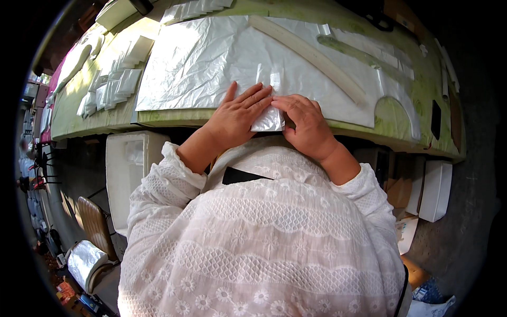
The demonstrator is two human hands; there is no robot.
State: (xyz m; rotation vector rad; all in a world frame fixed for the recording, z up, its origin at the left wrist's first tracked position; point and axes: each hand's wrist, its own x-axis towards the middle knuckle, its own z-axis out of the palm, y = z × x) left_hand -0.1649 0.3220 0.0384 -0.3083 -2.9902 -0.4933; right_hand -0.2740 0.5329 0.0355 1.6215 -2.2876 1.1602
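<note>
Grip: the left hand [236, 113] lies flat and uncurled, its fingers fanned over the work; the right hand [308, 126] is curled at the other side, thumb and forefinger against the edge, though I cannot tell whether they pinch it.
Folded film [268, 124]: under and between the hands, near the table's front edge; narrow, glossy and whitish, with a strip reaching past the fingertips.
Progress here: this piece looks partly flattened and folded; judging by the neat packets nearby, smoothing it and laying it aside may be what is left.
Backing sheet [190, 55]: broad silvery-white plastic, finely crinkled at the left, smoother toward the right, spread beneath the work.
Pale bar [306, 55]: long, matt and off-white, slanting across the sheet; it seems curved, perhaps by the lens.
Packets at left [124, 82]: flat, rectangular and milky, overlapping in rows; they look done, as does the far row [196, 9].
Film at right [397, 95]: clear, shiny, loosely spread; perhaps not yet handled.
Tabletop [174, 117]: pale green patterned covering.
Foam box [117, 185]: white, matt and thick-walled, below the table at left.
</note>
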